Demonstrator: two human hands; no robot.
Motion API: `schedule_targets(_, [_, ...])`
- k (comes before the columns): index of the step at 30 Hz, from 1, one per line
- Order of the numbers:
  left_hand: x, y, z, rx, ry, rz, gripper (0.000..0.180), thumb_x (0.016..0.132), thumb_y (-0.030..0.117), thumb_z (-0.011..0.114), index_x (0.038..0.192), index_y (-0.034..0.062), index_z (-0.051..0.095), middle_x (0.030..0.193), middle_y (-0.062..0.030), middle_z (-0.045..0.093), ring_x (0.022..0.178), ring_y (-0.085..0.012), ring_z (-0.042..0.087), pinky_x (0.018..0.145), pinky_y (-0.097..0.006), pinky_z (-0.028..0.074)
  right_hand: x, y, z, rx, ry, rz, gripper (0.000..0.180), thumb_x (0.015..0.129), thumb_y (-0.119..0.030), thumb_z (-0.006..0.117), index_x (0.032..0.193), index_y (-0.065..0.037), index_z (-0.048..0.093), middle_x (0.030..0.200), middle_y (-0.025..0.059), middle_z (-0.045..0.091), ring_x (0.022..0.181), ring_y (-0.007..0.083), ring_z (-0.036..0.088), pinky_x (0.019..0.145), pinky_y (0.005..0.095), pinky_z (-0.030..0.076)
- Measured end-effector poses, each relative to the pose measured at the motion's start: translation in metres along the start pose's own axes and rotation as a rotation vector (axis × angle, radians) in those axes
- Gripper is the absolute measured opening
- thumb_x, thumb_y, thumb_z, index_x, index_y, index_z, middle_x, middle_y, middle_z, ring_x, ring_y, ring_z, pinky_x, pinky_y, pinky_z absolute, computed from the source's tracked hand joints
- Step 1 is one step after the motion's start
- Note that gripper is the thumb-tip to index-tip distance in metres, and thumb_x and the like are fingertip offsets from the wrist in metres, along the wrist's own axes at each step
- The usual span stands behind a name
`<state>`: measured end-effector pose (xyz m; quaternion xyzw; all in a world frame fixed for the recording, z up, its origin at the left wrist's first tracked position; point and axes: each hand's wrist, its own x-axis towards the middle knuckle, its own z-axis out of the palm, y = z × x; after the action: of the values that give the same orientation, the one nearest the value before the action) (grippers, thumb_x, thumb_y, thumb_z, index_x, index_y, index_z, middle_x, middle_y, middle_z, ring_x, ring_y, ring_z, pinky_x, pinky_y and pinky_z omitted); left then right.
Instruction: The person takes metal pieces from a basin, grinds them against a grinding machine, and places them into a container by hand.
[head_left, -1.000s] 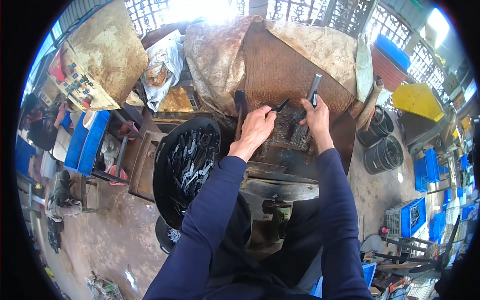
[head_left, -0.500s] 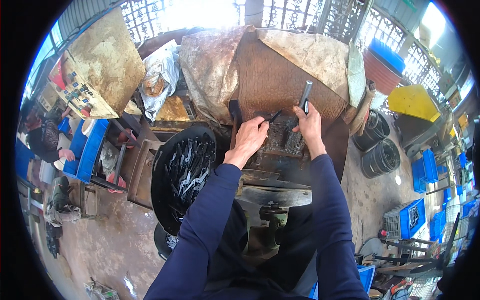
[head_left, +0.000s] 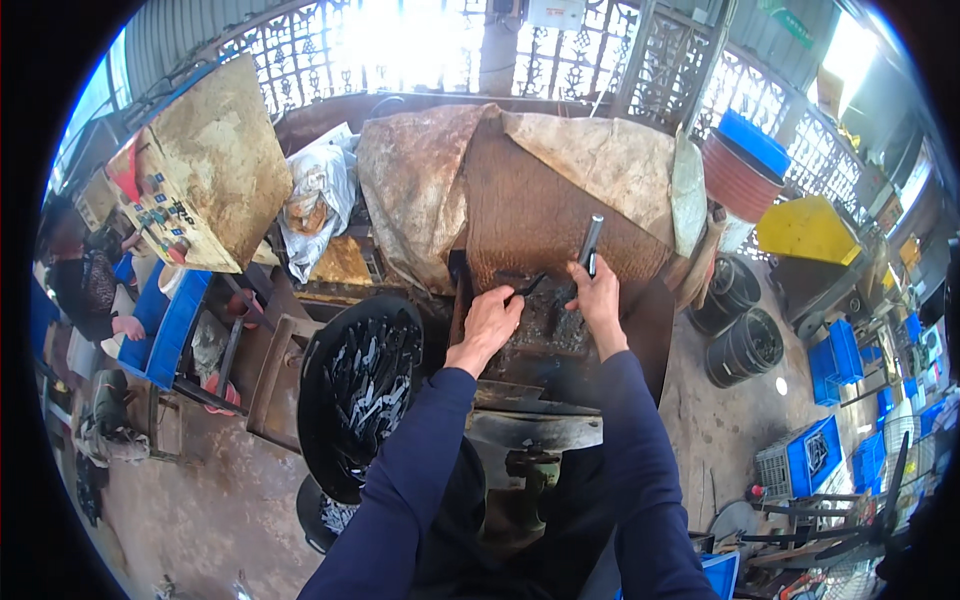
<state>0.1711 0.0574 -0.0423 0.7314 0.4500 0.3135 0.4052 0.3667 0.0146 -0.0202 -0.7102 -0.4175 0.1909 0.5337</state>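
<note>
My left hand (head_left: 488,325) is closed, pinching a thin dark strip (head_left: 530,286) that points up to the right. My right hand (head_left: 597,303) is closed around the lower part of a silver metal rod (head_left: 594,236), which sticks up beyond the fingers. Both hands are above a dark, grit-covered work surface (head_left: 545,330); I cannot tell whether the strip or the rod touches it. Left of my left forearm, a large black tub (head_left: 310,405) holds many dark and grey strip-like metal pieces (head_left: 372,390). The rod's lower end is hidden by my right hand.
Brown and whitish sheets (head_left: 570,200) cover the bulk behind the work surface. A control box (head_left: 215,165) stands at the left, near a person (head_left: 90,280) beside a blue trough (head_left: 165,335). Black buckets (head_left: 745,345) and blue crates (head_left: 810,458) are at the right.
The view has tilted, so the scene sits lower in the picture. My right hand and the rod have shifted slightly left toward my left hand. Both hands keep their hold.
</note>
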Motion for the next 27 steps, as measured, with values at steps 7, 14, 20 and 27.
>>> schedule_targets(7, [0.023, -0.044, 0.020, 0.065, 0.136, 0.150, 0.027, 0.091, 0.024, 0.065, 0.095, -0.0030, 0.066, 0.098, -0.0247, 0.066, 0.095, -0.0422, 0.064, 0.080, -0.047, 0.050, 0.000, 0.000, 0.002, 0.022, -0.003, -0.011, 0.030, 0.096, -0.022, 0.069, 0.115, 0.001, 0.064, 0.087, 0.0106, 0.068, 0.051, 0.0188, 0.066, 0.043, 0.0319, 0.052])
schedule_targets(14, [0.026, -0.044, 0.025, 0.104, 0.136, 0.157, 0.023, 0.091, 0.024, 0.065, 0.091, 0.0009, 0.068, 0.098, -0.0212, 0.066, 0.096, -0.0423, 0.064, 0.081, -0.049, 0.050, 0.001, 0.002, 0.001, 0.059, 0.001, -0.021, 0.033, 0.096, -0.022, 0.070, 0.118, 0.002, 0.064, 0.092, 0.0100, 0.069, 0.052, 0.0165, 0.065, 0.041, 0.0304, 0.052])
schedule_targets(20, [0.023, -0.045, 0.024, 0.261, 0.022, 0.080, 0.021, 0.091, 0.027, 0.064, 0.096, 0.0083, 0.073, 0.103, -0.0171, 0.069, 0.100, -0.0412, 0.065, 0.083, -0.049, 0.051, -0.002, -0.004, 0.001, 0.044, 0.000, -0.003, 0.028, 0.097, -0.023, 0.067, 0.112, -0.001, 0.062, 0.080, 0.0122, 0.068, 0.049, 0.0218, 0.066, 0.047, 0.0361, 0.052])
schedule_targets(27, [0.024, -0.046, 0.021, 0.251, -0.166, -0.016, 0.029, 0.092, 0.033, 0.063, 0.107, 0.0105, 0.074, 0.104, -0.0192, 0.072, 0.103, -0.0409, 0.066, 0.087, -0.047, 0.053, 0.001, -0.002, 0.001, 0.059, 0.000, 0.005, 0.026, 0.097, -0.023, 0.068, 0.110, -0.002, 0.061, 0.078, 0.0115, 0.067, 0.048, 0.0221, 0.066, 0.047, 0.0364, 0.051])
